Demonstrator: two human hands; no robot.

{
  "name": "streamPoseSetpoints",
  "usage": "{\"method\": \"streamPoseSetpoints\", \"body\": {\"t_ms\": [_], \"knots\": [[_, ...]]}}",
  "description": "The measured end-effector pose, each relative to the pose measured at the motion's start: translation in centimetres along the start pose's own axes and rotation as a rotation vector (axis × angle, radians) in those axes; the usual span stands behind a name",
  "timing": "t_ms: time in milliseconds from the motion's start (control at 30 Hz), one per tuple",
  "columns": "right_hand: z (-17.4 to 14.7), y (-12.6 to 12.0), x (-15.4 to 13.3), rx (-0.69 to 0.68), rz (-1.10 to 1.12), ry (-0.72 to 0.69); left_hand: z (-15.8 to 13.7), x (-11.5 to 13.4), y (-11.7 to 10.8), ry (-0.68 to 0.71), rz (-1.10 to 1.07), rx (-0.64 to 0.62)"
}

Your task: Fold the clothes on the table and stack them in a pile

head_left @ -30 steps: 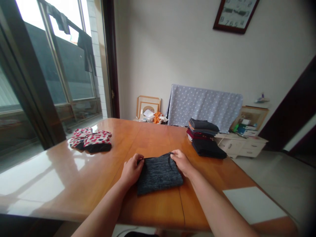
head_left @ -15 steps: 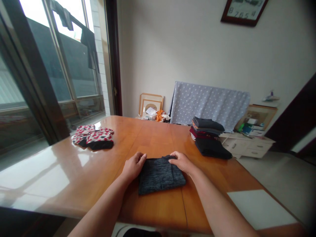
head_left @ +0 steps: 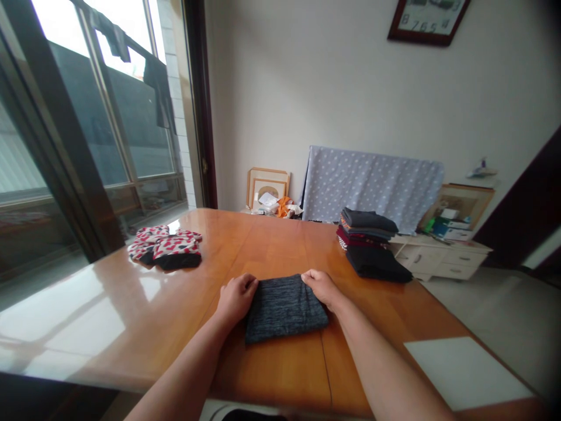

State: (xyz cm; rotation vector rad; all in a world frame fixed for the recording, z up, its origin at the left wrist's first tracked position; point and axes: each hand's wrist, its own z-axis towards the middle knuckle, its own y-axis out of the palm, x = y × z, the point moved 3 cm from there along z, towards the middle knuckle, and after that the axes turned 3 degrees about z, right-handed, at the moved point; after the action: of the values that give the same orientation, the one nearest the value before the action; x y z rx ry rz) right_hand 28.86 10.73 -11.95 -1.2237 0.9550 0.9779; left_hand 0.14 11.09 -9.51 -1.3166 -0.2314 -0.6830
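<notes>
A dark blue-grey, streaked piece of clothing (head_left: 284,310), folded into a flat rectangle, lies on the wooden table in front of me. Its exact kind does not show. My left hand (head_left: 237,297) pinches the far left corner between thumb and fingers. At the far right corner, my right hand (head_left: 321,286) grips the edge, thumb on top. Both hands are closed on the cloth, and the fingers underneath are partly hidden.
Right of centre on the table (head_left: 263,245) stands a stack of folded dark clothes (head_left: 370,225), with a black folded garment (head_left: 377,263) before it. A red-and-white patterned garment (head_left: 169,245) lies left. A white sheet (head_left: 467,371) is near the right edge.
The small raised fold by my right hand on the cloth's far edge is now smoothed flat. My right fingers have closed on the far right corner; the left hand has barely shifted.
</notes>
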Motion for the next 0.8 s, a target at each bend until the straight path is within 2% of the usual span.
{"method": "streamPoseSetpoints", "body": {"t_ms": [167, 300, 400, 533, 667, 733, 800], "knots": [[0.3, -0.2, 0.2, 0.025, 0.035, 0.000, 0.3, -0.3, 0.2, -0.052, -0.052, -0.001], [0.8, -0.2, 0.9, 0.091, -0.157, -0.045, 0.6, -0.4, 0.8, -0.077, 0.037, -0.005], [1.0, -0.2, 0.9, 0.081, -0.272, -0.098, 0.8, -0.4, 0.8, -0.077, 0.085, 0.031], [0.2, -1.3, -1.3, 0.095, -0.271, -0.189, 0.4, 0.4, 0.1, -0.015, 0.124, 0.104], [-2.2, -1.9, -5.2, 0.169, -0.431, -0.287, -0.7, 2.6, -0.6, 0.087, 0.150, 0.182], [-3.6, -1.1, -6.6, 0.144, -0.500, -0.361, -1.4, 4.1, -0.4, 0.178, 0.149, 0.160], [-4.6, 0.3, -7.1, 0.056, -0.562, -0.403, -2.1, 5.5, 0.5, 0.275, 0.172, 0.093]]}}
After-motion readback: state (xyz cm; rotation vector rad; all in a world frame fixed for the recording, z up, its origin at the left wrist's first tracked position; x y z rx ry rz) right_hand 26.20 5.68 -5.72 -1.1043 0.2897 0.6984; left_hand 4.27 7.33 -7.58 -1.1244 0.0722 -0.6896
